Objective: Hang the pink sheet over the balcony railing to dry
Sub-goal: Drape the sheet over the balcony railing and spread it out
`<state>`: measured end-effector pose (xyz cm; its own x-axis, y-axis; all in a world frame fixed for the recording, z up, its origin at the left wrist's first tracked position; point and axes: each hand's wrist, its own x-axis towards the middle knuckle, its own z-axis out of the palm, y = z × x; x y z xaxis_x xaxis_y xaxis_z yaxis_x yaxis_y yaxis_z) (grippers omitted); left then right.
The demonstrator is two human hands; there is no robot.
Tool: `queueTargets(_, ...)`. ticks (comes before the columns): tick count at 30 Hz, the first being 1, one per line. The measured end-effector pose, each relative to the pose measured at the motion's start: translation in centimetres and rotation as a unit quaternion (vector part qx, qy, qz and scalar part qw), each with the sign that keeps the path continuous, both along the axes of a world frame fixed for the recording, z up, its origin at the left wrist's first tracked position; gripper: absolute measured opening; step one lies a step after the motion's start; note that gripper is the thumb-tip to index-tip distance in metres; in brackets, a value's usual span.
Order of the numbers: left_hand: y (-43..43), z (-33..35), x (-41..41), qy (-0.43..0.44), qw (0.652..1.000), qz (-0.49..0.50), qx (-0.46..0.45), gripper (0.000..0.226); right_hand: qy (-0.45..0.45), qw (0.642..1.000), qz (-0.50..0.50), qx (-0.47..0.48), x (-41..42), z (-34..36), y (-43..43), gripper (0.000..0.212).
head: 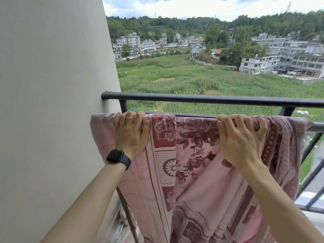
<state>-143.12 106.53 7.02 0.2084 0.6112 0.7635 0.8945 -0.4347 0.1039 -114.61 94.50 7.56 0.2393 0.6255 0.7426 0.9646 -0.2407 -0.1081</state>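
Pink sheet (192, 163) drapes the lower rail (317, 128), both hands' fingers (138, 118) clenched on its top edge beside the wall (52, 85).

The sheet (192, 155) is soft, matt printed cloth, creased in folds. The far rail (210, 99) looks like dark painted metal with a dull finish. The left wall (52, 85) is smooth, matt plaster. The watch (116, 156) face is glossy black.
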Motion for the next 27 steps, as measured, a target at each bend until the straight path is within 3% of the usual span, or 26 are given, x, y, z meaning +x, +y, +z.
queueTargets(4, 0.2, 0.0, 0.0, -0.016, 1.000, 0.019, -0.001, 0.042, 0.077, 0.997, 0.004, -0.005, -3.9, 1.3, 1.6, 0.031)
queueTargets(9, 0.3, 0.1, -0.9, 0.009, 1.000, 0.004, -0.008, 0.049, 0.026, 0.994, 0.093, -0.050, -9.7, 1.4, 4.4, 0.042)
queueTargets(14, 0.5, 0.0, -1.1, 0.022, 1.000, 0.015, -0.004, 0.047, -0.028, 0.998, 0.059, -0.001, -4.4, 0.6, 2.8, 0.043)
queueTargets(19, 0.3, 0.1, -0.5, 0.027, 1.000, 0.015, 0.008, 0.039, 0.014, 0.999, 0.031, 0.028, 1.2, 0.6, 0.0, 0.039)
queueTargets(22, 0.1, 0.1, 0.0, -0.007, 1.000, 0.030, 0.006, 0.034, 0.080, 0.996, 0.027, 0.032, -1.8, 1.9, 0.8, 0.036)
queueTargets(24, 0.3, 0.0, -0.3, -0.009, 0.999, 0.031, 0.009, 0.032, 0.078, 0.994, 0.068, 0.039, -4.9, 2.4, 1.9, 0.039)
queueTargets(27, 0.3, 0.0, -0.7, 0.007, 1.000, 0.018, 0.022, 0.033, 0.041, 0.992, 0.112, -0.030, -8.6, 2.0, 3.6, 0.041)
